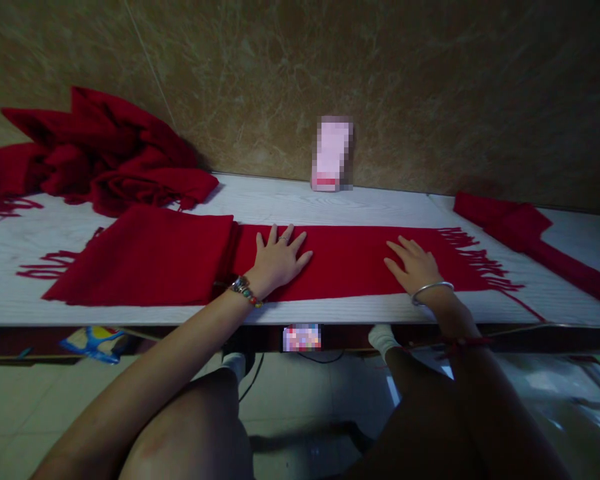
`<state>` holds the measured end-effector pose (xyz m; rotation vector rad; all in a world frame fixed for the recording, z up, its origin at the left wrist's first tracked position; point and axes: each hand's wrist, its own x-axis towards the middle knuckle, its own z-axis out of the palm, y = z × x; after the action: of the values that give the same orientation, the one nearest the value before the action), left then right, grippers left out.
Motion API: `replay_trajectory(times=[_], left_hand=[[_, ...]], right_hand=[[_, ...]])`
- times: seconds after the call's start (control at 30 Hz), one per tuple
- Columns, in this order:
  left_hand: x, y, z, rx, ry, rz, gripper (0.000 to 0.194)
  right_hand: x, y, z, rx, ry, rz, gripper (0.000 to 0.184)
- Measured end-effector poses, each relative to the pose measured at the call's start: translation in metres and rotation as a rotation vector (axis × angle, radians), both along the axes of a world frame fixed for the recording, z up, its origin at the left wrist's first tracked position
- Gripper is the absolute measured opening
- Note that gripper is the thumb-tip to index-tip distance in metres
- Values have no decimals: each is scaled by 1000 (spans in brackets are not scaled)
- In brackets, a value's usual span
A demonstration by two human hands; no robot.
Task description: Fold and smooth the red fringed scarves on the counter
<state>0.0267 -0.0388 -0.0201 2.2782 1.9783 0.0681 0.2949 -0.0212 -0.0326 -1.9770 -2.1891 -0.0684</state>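
Note:
A red fringed scarf (347, 260) lies flat across the white table, with its tasselled end towards the right. My left hand (279, 261) rests on it with fingers spread, close to a thicker folded part (150, 257) on the left. Further right, my right hand (414, 265) also lies on the cloth, palm down and fingers apart. Neither hand grasps anything. More fringe sticks out at the left edge of the folded part.
A heap of crumpled red scarves (120, 153) sits at the back left. A pink pixelated object (333, 153) leans against the marbled wall (405, 87). Another red cloth strip (530, 233) lies at the right of the white table (280, 193). Below its front edge is a blurred-out screen (303, 338).

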Motion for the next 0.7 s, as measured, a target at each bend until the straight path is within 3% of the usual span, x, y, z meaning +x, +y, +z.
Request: replay_trajectory(times=[0.2, 0.7], left_hand=[[1, -2, 2, 2, 16, 12, 55], [1, 0, 0, 18, 21, 14, 54]], right_hand=[[-44, -8, -3, -52, 78, 265, 43], [-51, -13, -7, -69, 64, 281, 43]])
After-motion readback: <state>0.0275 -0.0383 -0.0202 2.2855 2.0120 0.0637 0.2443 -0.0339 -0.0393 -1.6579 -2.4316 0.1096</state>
